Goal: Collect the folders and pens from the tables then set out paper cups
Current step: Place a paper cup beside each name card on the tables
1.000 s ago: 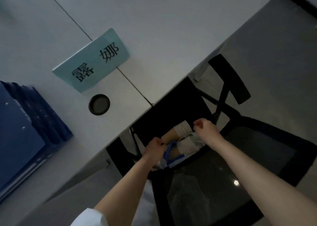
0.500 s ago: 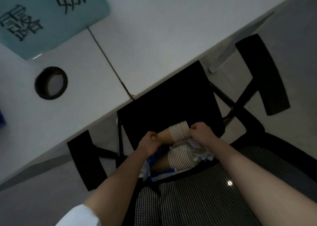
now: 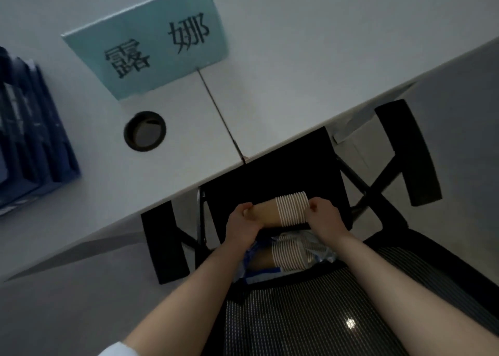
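Head view, looking down over a black office chair pushed against a white table. A stack of nested paper cups lies sideways above the chair seat, held between both hands. The left hand grips the brown base end with curled fingers; the right hand pinches the white ribbed rim end. Just nearer than this stack, a second stack of cups lies on the seat in a torn blue-and-clear plastic wrapper, partly hidden by the forearms. On the table, to the far left, a pile of blue folders rests flat. A pale blue name card bearing two printed characters stands further right, with a round cable hole just near it. No pens can be made out.
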### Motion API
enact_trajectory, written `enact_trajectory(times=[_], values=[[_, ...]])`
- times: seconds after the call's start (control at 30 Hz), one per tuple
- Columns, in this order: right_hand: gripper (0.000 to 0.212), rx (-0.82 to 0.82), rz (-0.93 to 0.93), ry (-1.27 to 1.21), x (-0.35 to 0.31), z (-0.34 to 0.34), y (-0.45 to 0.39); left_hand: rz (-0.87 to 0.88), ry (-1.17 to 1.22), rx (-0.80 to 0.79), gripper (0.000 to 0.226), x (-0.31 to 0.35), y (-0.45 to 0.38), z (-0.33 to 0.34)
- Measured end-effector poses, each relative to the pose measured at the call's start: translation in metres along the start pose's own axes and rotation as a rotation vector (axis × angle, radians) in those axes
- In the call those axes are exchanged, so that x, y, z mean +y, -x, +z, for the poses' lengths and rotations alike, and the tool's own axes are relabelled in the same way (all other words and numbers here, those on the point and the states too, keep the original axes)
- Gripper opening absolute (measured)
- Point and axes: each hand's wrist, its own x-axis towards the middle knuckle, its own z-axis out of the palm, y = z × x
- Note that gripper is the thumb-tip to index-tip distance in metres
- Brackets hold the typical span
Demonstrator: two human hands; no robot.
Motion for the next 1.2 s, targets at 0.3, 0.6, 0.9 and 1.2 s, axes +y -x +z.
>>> enact_trajectory(times=[0.3, 0.6, 0.9, 1.2], values=[[0.020, 0.097, -0.120, -0.078, -0.071, -0.022, 0.131, 0.155, -0.178, -0.021, 0.071, 0.020, 0.114, -0.066], [0.015, 0.024, -0.291, -0.060, -0.116, -0.006, 0.276, 0.406, -0.373, -0.053, 0.062, -0.009, 0.251, -0.151], [0.007, -0.036, -0.469, -0.007, -0.158, 0.040, 0.339, 0.721, -0.712, 0.095, 0.105, -0.018, 0.321, -0.187], [0.006, -0.040, -0.555, -0.033, -0.179, 0.045, 0.349, 0.823, -0.643, 0.265, 0.099, -0.023, 0.341, -0.200]])
